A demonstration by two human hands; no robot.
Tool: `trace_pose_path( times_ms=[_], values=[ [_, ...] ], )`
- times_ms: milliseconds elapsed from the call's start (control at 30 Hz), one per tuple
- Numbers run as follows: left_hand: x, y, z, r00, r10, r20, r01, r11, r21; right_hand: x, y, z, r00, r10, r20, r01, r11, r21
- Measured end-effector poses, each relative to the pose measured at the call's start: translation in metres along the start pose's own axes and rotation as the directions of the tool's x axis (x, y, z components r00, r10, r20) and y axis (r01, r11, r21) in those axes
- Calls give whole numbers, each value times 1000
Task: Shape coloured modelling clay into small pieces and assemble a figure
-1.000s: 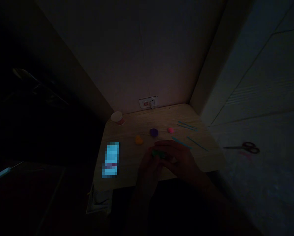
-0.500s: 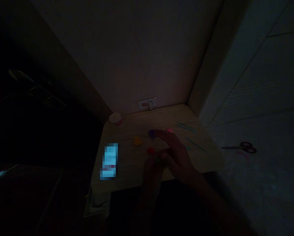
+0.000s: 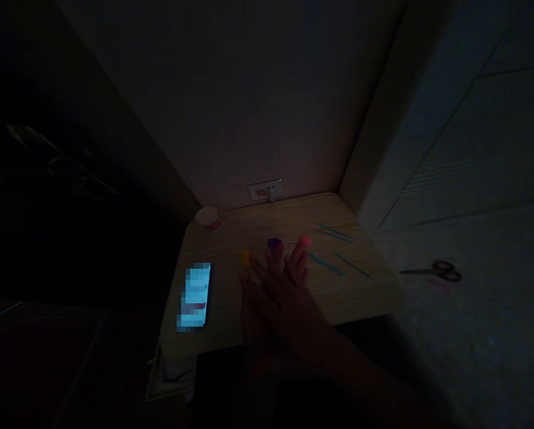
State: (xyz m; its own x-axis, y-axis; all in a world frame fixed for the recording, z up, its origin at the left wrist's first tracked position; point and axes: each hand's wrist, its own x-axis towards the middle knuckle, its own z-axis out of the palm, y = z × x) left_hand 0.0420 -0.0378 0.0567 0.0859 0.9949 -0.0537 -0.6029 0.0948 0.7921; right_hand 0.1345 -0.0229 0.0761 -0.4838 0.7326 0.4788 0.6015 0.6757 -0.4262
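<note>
Head: cup, contents unclear, beyond right hand

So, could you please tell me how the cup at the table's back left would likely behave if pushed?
The cup may tip fairly easily, as its base looks narrower than its rim. It is probably light for its size, since it resembles a disposable paper cup, though the dimness hides how thick it is.

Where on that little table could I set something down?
The pale wooden table has a bare strip below the white wall socket, between the round pinkish cup and thin blue sticks; another at front right, between more blue sticks and the near edge. The middle is crowded: overlapping hands, with a yellow lump, purple lump and pink lump close by.
</note>
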Motion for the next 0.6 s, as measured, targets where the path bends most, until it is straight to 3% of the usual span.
trace_pose_path(
  times_ms=[67,200,300,433,600],
  values=[
    [-4,1,11,1000,1,-22,0,999,33,4,-13,5,1000,5,-15,-5,1000,-16],
    [-1,3,41,990,-128,-62,133,987,88,18,-36,3,999,28,-36,-30,999,-36],
    [2,3,56,995,-84,-50,85,996,11,30,-42,-7,1000,-11,-12,11,999,-51],
    [2,7,44,999,16,-28,-20,990,-137,37,-21,-20,1000,10,-10,-10,997,-73],
    [-1,25,16,970,-227,82,241,923,-301,18,25,-23,997,79,-8,-80,995,-67]
  ],
)
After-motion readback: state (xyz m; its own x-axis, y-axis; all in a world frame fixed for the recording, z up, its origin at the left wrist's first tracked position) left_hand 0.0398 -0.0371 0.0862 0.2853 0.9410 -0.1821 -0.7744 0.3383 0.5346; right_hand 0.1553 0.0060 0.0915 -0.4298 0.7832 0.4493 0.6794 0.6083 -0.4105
